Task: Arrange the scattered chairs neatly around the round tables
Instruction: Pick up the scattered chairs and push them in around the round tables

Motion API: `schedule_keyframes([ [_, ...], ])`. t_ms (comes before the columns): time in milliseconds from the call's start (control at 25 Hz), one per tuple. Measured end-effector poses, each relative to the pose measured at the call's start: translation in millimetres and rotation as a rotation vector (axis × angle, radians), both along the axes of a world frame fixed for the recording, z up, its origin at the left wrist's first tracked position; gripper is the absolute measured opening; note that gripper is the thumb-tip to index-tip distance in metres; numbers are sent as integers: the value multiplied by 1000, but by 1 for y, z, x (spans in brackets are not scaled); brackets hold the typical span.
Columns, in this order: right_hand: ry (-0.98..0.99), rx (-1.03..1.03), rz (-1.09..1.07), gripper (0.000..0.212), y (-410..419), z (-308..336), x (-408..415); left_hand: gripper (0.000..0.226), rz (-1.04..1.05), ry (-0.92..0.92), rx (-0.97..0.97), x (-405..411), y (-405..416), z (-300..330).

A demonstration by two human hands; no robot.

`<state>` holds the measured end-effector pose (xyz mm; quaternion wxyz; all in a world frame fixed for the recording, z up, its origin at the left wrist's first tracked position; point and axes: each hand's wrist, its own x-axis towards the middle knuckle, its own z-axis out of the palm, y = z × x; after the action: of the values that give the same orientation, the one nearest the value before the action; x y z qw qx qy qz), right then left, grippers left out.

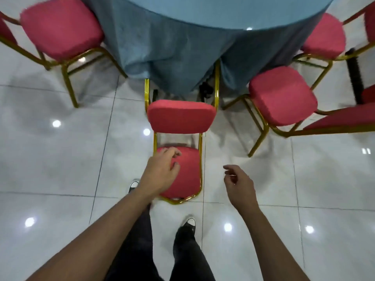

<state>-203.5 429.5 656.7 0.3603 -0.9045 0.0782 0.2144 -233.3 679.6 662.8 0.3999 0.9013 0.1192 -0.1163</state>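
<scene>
Table: round table under a blue floor-length cloth (182, 47), at the far side of the scene; the cloth hangs in folds to the floor.

Centre chair: red-cushioned chair with a gold metal frame (180, 116), straight ahead of the person. Its seat sits at the hem of the cloth, and its front legs run up under the cloth. Its red padded backrest points toward the person.

Left hand: left hand (162, 169) hangs over the backrest of the centre chair, fingers loosely curled, thumb free. Whether the fingertips touch the red pad, I cannot tell. It grips nothing.

Right hand: right hand (239, 183) is in the air just right of the chair's gold frame, clear of it, fingers relaxed and slightly bent, holding nothing. The two hands are apart, with the chair's right frame rail between them.

Left chair: second red-and-gold chair (60, 27) at the table's left edge, seat just beside the cloth, turned at an angle.

Right chairs: third red-and-gold chair (283, 96) near the cloth's right side, skewed. A fourth red-and-gold chair (324, 35) stands farther back on the right.

Floor: glossy white tiled floor (60, 159) with ceiling-light reflections.

Person: dark trousers and dark white-capped shoes (189, 223), standing behind the centre chair.
</scene>
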Motion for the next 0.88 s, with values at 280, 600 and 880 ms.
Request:
schedule_keyframes([
  [280, 131, 24, 36, 32, -11, -195, -29, 45, 181, 198, 55, -81, 1, -181],
  [600, 165, -72, 29, 49, -11, -581, -20, 63, 390, 251, -15, -96, 6, -561],
  [880, 310, -37, -270, 61, -33, -730, -3, 75, 507, 347, -205, -101, 36, -724],
])
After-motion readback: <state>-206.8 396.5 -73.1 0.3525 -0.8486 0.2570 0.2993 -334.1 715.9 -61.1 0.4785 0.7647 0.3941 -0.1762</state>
